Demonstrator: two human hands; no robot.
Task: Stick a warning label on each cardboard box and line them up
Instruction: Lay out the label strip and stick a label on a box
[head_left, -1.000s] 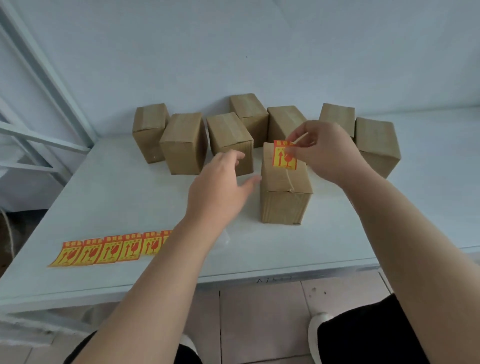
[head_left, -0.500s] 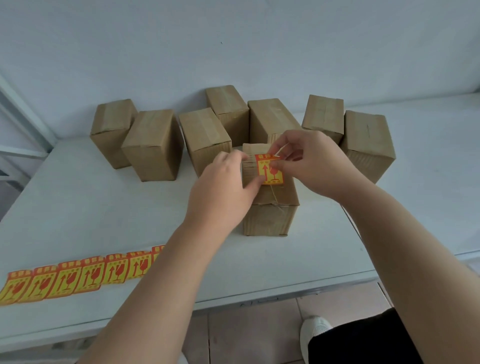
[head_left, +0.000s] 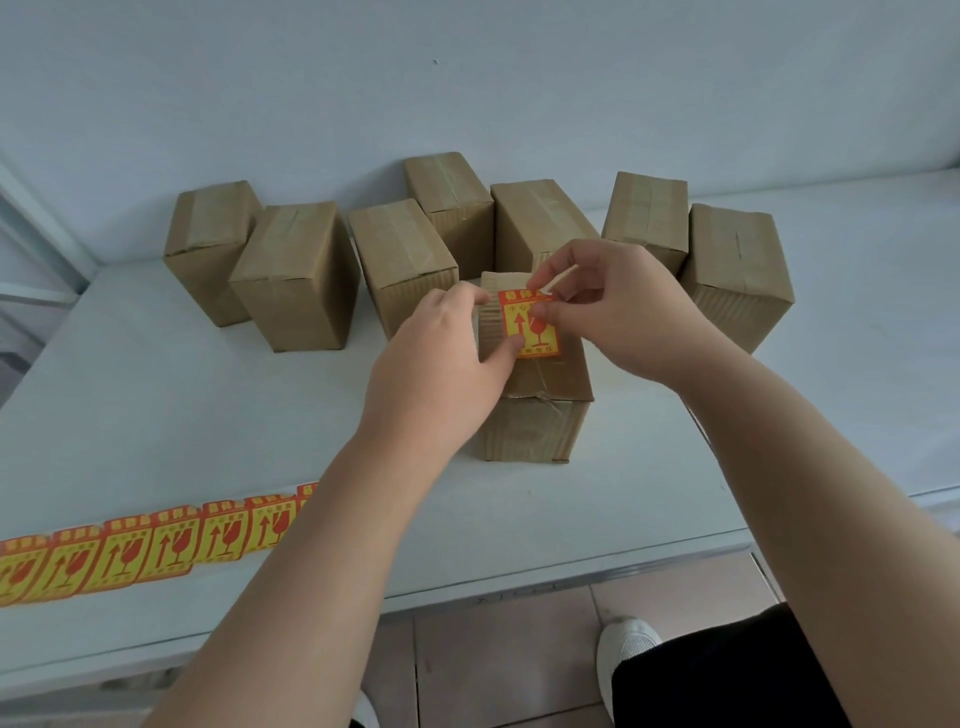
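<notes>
Eight boxes (head_left: 296, 275), one label (head_left: 537, 338), left hand (head_left: 441, 374), right hand (head_left: 623, 317)

- Our left hand (head_left: 441, 364) lies knuckles-up, thumb stretched right and pressing the lower left corner of the warning label (head_left: 537, 330). Its fingers reach forward, seemingly fairly straight, though the back of the hand hides most of them.
- Our right hand (head_left: 618, 317) pinches the label's top edge between thumb and forefinger, its other fingers curled.
- Our left forearm (head_left: 311, 545) and right forearm (head_left: 805, 467), both bare, converge from below.
</notes>
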